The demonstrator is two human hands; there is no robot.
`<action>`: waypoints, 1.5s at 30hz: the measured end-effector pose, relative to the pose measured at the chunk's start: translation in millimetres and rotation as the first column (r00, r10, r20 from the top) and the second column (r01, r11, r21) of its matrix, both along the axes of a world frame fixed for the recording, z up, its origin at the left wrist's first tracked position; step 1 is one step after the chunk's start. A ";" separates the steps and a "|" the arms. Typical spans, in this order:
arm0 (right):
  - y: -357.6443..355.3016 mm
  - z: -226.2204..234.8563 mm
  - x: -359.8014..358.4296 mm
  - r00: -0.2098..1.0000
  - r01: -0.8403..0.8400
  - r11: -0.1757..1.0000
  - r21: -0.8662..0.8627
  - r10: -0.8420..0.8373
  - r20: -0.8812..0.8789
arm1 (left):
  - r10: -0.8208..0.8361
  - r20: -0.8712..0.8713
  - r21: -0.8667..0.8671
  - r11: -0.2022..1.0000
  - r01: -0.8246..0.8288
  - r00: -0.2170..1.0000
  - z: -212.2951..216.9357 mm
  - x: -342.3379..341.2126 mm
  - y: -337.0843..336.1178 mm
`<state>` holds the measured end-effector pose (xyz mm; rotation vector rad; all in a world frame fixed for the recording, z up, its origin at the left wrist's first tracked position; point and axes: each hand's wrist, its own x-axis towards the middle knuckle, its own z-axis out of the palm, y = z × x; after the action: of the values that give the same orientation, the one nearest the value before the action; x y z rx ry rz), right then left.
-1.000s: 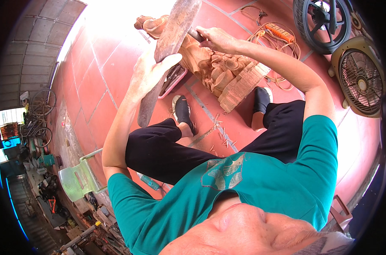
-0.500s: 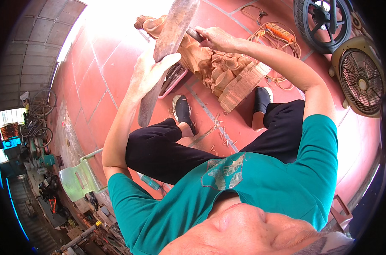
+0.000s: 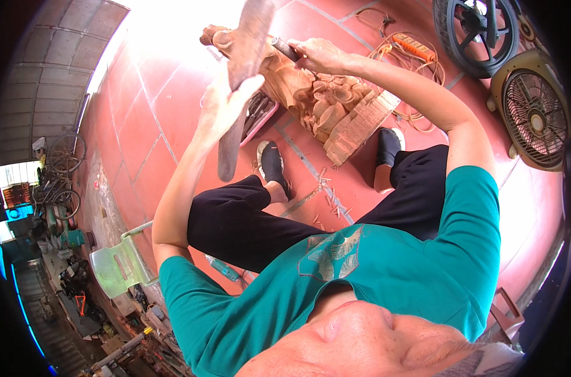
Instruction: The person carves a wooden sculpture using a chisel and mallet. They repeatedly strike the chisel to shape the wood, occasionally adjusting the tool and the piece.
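Observation:
A reddish-brown wooden carving [image 3: 326, 103] lies on the red tiled floor between my feet. My left hand [image 3: 221, 108] grips a long flat wooden mallet [image 3: 244, 53] raised upright above the carving's far end. My right hand [image 3: 320, 55] is closed around a chisel [image 3: 284, 49] whose tip rests against the carving's upper part. Wood chips [image 3: 326, 191] are scattered on the floor near my legs.
A pink tray with tools [image 3: 257, 116] sits left of the carving. An orange power strip with coiled cable [image 3: 411, 47], a wheel [image 3: 480, 28] and a floor fan [image 3: 537, 110] lie at the right. A pale green chair [image 3: 119, 264] stands at my left.

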<state>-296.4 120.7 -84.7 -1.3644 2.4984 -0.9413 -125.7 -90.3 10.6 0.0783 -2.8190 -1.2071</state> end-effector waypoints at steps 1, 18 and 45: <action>-0.2 0.1 0.2 1.000 0.004 1.000 -0.005 -0.004 -0.006 | -0.024 -0.027 -0.124 0.992 0.020 0.999 -6.3 -1.3 -1.6; -2.4 3.4 2.4 0.995 -0.006 1.000 0.013 0.007 -0.096 | -0.091 0.124 0.173 0.982 0.069 0.988 -21.5 4.1 -9.9; 19.3 -16.1 -24.1 1.000 -0.016 0.994 -0.111 0.018 0.013 | -0.087 0.073 0.102 0.992 0.079 0.994 14.2 0.9 14.0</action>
<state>-320.5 140.0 -100.7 -1.4025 2.4535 -1.0982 -124.8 -76.2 24.8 0.0133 -2.8531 -1.3910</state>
